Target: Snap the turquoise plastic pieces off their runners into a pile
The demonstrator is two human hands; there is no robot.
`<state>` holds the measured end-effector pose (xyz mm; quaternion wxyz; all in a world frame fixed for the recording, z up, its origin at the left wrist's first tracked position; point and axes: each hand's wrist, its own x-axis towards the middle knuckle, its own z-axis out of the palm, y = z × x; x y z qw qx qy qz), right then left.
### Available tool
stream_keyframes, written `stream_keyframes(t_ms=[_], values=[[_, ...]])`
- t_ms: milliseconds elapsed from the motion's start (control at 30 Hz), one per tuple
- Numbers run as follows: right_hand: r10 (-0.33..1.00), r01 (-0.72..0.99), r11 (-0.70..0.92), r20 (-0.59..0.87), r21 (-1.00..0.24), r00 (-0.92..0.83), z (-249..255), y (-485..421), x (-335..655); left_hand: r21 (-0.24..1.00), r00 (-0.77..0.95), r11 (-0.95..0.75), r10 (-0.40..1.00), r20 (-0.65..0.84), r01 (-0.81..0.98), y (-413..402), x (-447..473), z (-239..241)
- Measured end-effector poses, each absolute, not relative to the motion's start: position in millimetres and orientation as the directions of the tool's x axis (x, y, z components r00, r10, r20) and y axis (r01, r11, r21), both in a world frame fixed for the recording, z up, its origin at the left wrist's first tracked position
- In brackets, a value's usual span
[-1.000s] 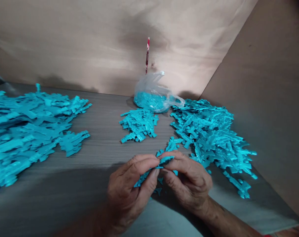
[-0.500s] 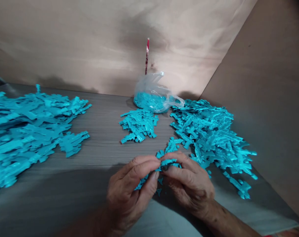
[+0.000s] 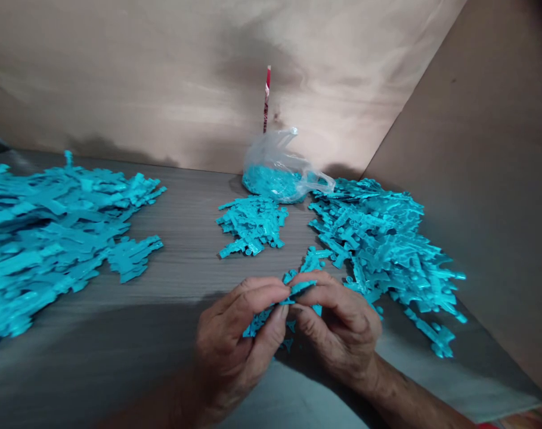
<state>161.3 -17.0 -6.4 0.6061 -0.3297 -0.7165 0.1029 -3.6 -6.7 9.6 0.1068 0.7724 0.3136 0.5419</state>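
Observation:
Between my fingertips is a small turquoise plastic piece (image 3: 303, 288), its exact shape partly covered by the fingers. My left hand (image 3: 241, 333) pinches its left end between thumb and fingers. On the other side my right hand (image 3: 342, 328) is closed on the same piece, thumb below and fingers above. Behind and under the hands lie more turquoise pieces (image 3: 314, 260) and small scraps (image 3: 288, 344) on the grey wood-grain table (image 3: 181, 268). What lies directly beneath the left fingers is mostly hidden.
A large heap of turquoise pieces (image 3: 51, 232) covers the left side, another heap (image 3: 387, 250) the right. A smaller pile (image 3: 253, 223) sits in the middle, before a clear plastic bag (image 3: 275, 173) of pieces. A red-and-white strip (image 3: 266, 98) stands against the wooden back wall (image 3: 163, 77).
My right hand has shifted slightly left and its thumb has moved up against the piece. The piece has turned a little between the fingertips. The piles stay as they were.

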Motion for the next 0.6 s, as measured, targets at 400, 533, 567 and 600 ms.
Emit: stream_keyframes(t_ms=[400,533,567,600], values=[[0.66,0.462,0.665,0.751,-0.587,0.005,-7.1,-19.5,155.5,0.581,0.157,-0.699,0.685,0.712,0.417,-7.2,-0.3,9.3],[0.717,0.392,0.632,0.696,-0.669,0.032,-8.5,-20.0,154.8,0.606,0.148,-0.687,0.701,0.697,0.401,-6.1,0.8,8.3],[0.742,0.371,0.609,0.669,-0.701,0.045,-9.6,-20.4,154.6,0.613,0.149,-0.685,0.706,0.693,0.393,-6.2,1.1,8.8],[0.768,0.352,0.582,0.638,-0.733,0.06,-11.0,-21.1,154.3,0.62,0.147,-0.684,0.709,0.69,0.385,-6.5,1.5,9.6]])
